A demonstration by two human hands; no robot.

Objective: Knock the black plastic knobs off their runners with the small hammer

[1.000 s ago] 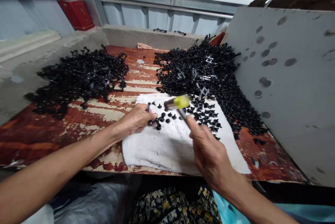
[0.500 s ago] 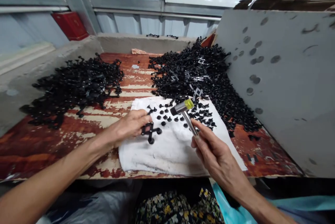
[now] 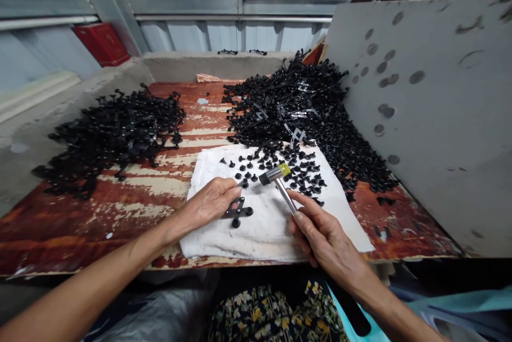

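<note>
Head cam, L hand (image 3: 215, 198) out over wht cloth (image 3: 260, 238), fingers pinching blk linkage (image 3: 240, 211), R hand (image 3: 326, 232) fingers gripping hammer (image 3: 275, 174)

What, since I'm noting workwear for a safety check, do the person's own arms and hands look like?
The left hand and right hand are both gloveless, with no ring, watch or bracelet visible. The forearms are bare, with no sleeves in view. Below, dark floral fabric with yellow and pale flowers shows at the lap.
</note>
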